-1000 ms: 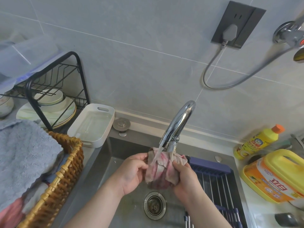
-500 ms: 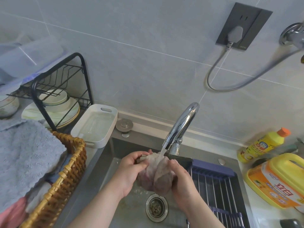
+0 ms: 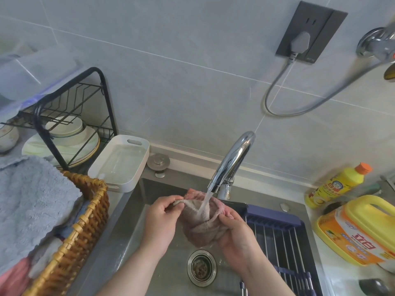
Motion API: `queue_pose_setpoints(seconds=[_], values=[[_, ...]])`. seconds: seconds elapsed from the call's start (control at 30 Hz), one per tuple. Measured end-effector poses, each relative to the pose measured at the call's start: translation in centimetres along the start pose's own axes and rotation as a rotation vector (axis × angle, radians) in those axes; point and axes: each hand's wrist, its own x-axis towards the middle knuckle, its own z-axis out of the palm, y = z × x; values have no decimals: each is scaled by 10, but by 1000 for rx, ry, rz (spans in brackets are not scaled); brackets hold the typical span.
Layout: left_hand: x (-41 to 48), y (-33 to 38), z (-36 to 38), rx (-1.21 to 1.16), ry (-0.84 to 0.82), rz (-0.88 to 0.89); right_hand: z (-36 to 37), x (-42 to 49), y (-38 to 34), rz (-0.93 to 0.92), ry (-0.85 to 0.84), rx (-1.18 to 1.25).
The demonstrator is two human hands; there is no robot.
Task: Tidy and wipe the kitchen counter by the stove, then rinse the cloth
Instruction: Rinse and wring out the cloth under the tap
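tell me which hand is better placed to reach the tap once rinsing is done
Probably the right. The right hand grips the cloth just below the faucet base, while the left hand pinches the cloth's edge farther away. The tap's lever is not visible.

2 hands [image 3: 159, 218] [image 3: 236, 238] gripping cloth [image 3: 199, 225], running faucet [image 3: 232, 161]

Left grip [image 3: 161, 218], right grip [image 3: 236, 238]: bare forearms [image 3: 136, 272], short plain nails [image 3: 177, 203].

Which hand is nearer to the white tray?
Left. The left hand pinches the cloth on the side toward the white tray; the right hand holds its far side.
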Motion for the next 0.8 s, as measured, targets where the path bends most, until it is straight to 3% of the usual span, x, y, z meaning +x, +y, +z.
queue_pose_setpoints(seconds=[0.23,0.43,0.67,0.8], values=[[4,4,1,63,-83,-19,3,-9,-8,55,-170,-86],[-7,-6,-8,-24,-57,-94,11,-13,3,55,-142,-220],[-12,0,-16,91,-8,46,22,-13,6,53,-172,-250],[-12,6,-10,166,-72,119,26,-14,6,33,-138,-335]])
